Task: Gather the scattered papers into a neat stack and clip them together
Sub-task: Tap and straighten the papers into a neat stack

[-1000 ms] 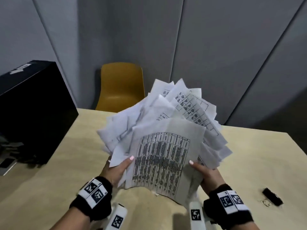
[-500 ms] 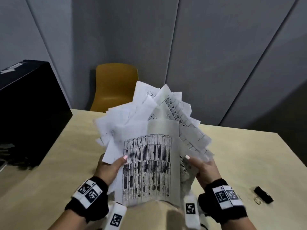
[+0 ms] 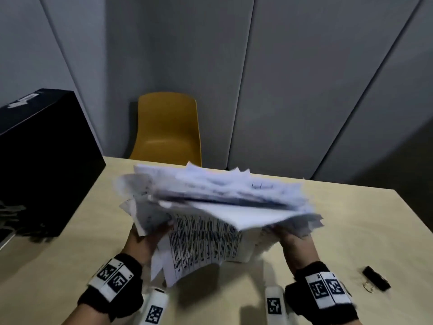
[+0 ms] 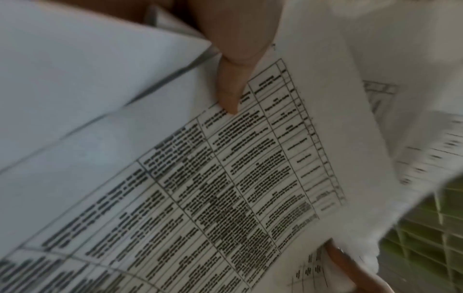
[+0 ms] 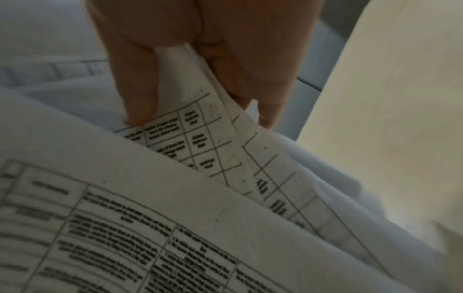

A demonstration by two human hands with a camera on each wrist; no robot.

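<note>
A loose bundle of printed papers [image 3: 218,207] hangs above the wooden table [image 3: 365,221], its upper part bent forward and blurred. My left hand [image 3: 150,238] grips the bundle's left side, thumb on the front sheet with the table print [image 4: 225,178]. My right hand [image 3: 290,240] grips the right side; in the right wrist view its fingers [image 5: 140,95] pinch several sheets [image 5: 195,126]. A black binder clip [image 3: 376,277] lies on the table to the right of my right wrist.
A large black box [image 3: 44,165] stands on the table at the left. A yellow chair [image 3: 168,130] sits behind the far table edge, against grey wall panels. A small metal ring [image 3: 367,287] lies by the clip.
The fanned, upright papers have tipped forward and down towards the table, and their top now points away from me. Both hands keep their hold on the sides.
</note>
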